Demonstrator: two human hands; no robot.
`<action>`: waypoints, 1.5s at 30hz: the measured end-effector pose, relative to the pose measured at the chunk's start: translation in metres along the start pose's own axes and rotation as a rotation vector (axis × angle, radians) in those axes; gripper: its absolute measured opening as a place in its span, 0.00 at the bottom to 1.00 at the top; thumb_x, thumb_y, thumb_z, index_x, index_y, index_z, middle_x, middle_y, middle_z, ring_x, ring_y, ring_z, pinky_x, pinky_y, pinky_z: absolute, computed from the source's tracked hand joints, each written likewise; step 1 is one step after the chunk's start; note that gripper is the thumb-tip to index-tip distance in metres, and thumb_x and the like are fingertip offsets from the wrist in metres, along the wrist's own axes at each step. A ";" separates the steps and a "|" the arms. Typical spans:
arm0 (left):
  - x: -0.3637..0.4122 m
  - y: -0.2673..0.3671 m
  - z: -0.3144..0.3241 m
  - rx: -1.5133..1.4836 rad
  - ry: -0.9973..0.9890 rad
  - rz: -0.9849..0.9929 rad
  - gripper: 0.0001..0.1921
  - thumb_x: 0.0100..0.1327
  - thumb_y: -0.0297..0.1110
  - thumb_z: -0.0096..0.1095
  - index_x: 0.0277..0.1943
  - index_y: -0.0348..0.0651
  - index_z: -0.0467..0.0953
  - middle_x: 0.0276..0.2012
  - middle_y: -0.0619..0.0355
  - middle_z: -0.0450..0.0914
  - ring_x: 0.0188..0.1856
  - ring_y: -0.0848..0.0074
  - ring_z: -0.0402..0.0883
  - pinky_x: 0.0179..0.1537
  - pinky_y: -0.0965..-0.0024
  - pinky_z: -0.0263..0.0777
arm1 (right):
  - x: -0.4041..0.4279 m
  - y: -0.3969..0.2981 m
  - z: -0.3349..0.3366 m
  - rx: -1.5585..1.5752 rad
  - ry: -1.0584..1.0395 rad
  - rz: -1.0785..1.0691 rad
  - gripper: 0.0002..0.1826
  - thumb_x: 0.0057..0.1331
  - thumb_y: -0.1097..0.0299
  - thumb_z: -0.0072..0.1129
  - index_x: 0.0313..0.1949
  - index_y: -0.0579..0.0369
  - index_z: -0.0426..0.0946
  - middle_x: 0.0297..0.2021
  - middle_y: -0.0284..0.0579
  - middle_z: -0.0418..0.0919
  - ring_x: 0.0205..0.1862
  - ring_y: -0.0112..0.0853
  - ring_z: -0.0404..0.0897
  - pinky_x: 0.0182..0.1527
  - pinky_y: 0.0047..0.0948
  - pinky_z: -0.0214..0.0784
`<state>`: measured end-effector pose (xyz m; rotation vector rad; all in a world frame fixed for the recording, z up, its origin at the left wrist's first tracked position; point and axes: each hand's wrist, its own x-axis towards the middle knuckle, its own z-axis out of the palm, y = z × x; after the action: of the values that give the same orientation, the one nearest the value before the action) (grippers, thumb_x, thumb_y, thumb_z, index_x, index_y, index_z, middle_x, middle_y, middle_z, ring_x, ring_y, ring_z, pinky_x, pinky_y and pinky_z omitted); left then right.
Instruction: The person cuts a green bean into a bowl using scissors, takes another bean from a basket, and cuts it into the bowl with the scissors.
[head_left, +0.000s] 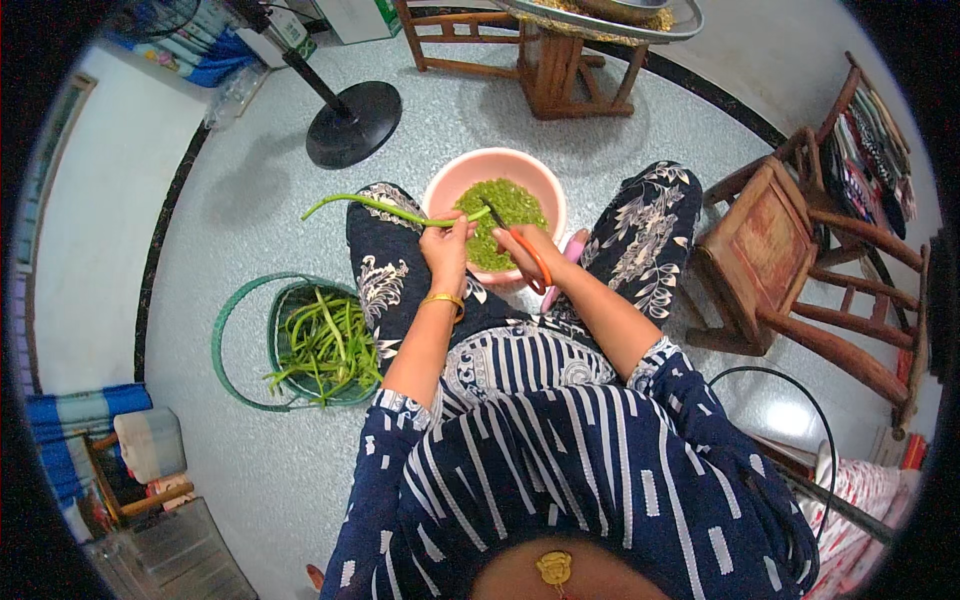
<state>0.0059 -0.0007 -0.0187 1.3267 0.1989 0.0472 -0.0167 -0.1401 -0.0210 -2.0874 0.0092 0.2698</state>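
Observation:
My left hand (448, 238) holds a long green vegetable stalk (375, 205), whose far end points out to the left. Orange-handled scissors (534, 259) are in my right hand (529, 247), their dark blades at the stalk's right end. Both hands are over the near part of a pink plastic basin (491, 160), which stands on the floor between my knees. Chopped green pieces (499, 191) cover its bottom. To the left of my leg, a green woven basket (217, 345) with a tall handle holds many long green stalks (326, 337).
A black round stand base (354, 124) is beyond my left knee. Ahead, a wooden stool (551, 75) bears a wide round tray (686, 26). A wooden chair (772, 247) stands at the right, near folded cloths (870, 157). A plastic jug (150, 444) is at lower left.

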 end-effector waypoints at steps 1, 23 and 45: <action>0.000 0.000 0.000 -0.011 0.004 0.002 0.06 0.53 0.23 0.51 0.35 0.32 0.68 0.29 0.54 0.73 0.30 0.74 0.75 0.30 0.82 0.69 | 0.000 0.000 0.000 -0.001 0.000 -0.002 0.27 0.54 0.46 0.41 0.18 0.61 0.72 0.15 0.51 0.71 0.19 0.39 0.71 0.26 0.33 0.61; 0.000 -0.003 -0.001 0.018 -0.011 0.010 0.06 0.52 0.21 0.52 0.34 0.32 0.68 0.29 0.54 0.72 0.29 0.75 0.75 0.30 0.82 0.68 | -0.007 -0.012 -0.005 0.293 -0.204 0.108 0.31 0.56 0.41 0.34 0.28 0.64 0.66 0.13 0.41 0.64 0.09 0.28 0.65 0.10 0.25 0.56; 0.000 -0.005 0.000 0.039 0.018 0.071 0.04 0.51 0.19 0.51 0.31 0.33 0.68 0.25 0.56 0.73 0.26 0.76 0.75 0.28 0.81 0.69 | -0.009 -0.010 -0.005 0.262 -0.221 0.066 0.31 0.56 0.42 0.35 0.23 0.63 0.69 0.12 0.43 0.67 0.13 0.29 0.69 0.14 0.27 0.60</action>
<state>0.0058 -0.0022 -0.0230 1.3726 0.1687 0.1160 -0.0230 -0.1406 -0.0084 -1.7911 -0.0187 0.5105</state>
